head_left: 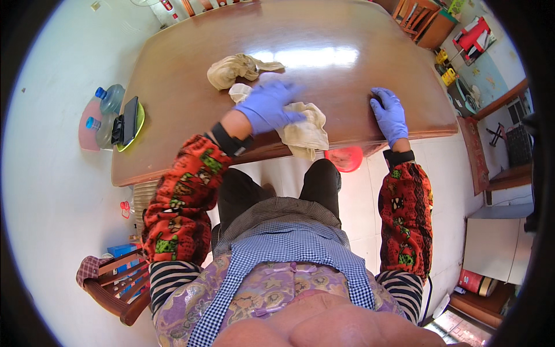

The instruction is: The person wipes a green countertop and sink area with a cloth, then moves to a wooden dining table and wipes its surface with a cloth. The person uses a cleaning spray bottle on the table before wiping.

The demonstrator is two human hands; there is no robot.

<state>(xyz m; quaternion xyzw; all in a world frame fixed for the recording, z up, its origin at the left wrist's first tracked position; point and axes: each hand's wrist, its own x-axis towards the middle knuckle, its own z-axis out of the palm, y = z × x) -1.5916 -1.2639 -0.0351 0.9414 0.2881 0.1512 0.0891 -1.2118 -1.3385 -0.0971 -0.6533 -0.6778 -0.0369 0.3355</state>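
My left hand (271, 107), in a blue-violet glove, is blurred and spread over the wooden table (182, 99), between cloths. Its thumb side overlaps a cream cloth (307, 132) that hangs over the table's near edge; whether it touches the cloth is unclear. A small white cloth (239, 92) shows partly from beneath this hand. Farther back lies a crumpled beige cloth (232, 73). My right hand (389, 113), gloved the same way, rests at the near edge to the right, thumb apart from the fingers, with nothing visible in it.
A green tray (141, 123) with a dark device (129, 121) sits at the table's left edge. Large water bottles (113, 99) stand beyond it. A red basin (347, 158) is below the near edge. A wooden chair (119, 286) stands behind me at left.
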